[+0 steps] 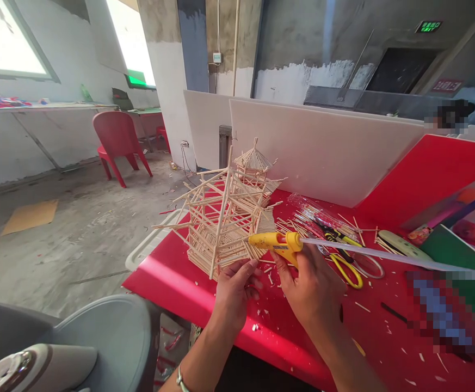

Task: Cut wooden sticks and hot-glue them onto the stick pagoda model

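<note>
My right hand (pixel 316 286) is wrapped round a yellow glue gun (pixel 276 241), with a long clear glue stick (pixel 384 252) running out of its back to the right. The gun's nozzle points left, at the near side of a pavilion model (pixel 224 218) built from thin wooden sticks. Close to the model's lower front edge, my left hand (pixel 237 286) has thumb and fingers pinched together. Whatever lies between those fingertips is too small to make out. Behind this model stands a stick tower (pixel 255 160) with a pointed roof.
Yellow-handled scissors (pixel 347 269), loose sticks (pixel 298 228), pliers (pixel 335 239) and a green case (pixel 402 247) lie on the red table (pixel 302 348). White boards (pixel 322 147) stand behind it. A grey round stool (pixel 115 343) bears a white bottle (pixel 45 365). A red chair (pixel 117 139) stands farther left.
</note>
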Action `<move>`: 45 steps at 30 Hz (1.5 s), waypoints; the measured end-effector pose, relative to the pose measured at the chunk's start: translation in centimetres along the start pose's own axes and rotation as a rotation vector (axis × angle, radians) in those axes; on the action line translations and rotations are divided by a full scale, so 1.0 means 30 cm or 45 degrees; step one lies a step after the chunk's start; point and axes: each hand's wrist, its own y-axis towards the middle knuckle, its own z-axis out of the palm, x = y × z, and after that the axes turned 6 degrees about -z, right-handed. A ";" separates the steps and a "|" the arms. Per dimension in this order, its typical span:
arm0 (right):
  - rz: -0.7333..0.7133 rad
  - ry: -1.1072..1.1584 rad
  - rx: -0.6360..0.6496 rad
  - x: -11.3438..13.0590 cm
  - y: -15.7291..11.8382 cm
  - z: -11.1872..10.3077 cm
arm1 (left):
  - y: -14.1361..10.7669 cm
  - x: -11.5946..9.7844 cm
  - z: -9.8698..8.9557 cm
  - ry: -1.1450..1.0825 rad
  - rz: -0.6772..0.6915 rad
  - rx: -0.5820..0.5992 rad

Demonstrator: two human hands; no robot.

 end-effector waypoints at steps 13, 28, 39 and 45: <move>0.035 0.078 -0.099 -0.024 -0.040 -0.032 | 0.014 0.004 -0.006 -0.004 0.062 -0.076; 0.057 0.085 -0.097 -0.033 -0.058 -0.045 | 0.027 -0.008 0.022 0.178 0.233 -0.235; 0.268 0.169 -0.081 -0.102 -0.116 -0.041 | 0.007 0.053 -0.045 0.231 0.292 -0.201; 0.608 0.214 0.048 -0.190 -0.183 -0.036 | -0.013 0.195 -0.106 1.034 0.555 -0.114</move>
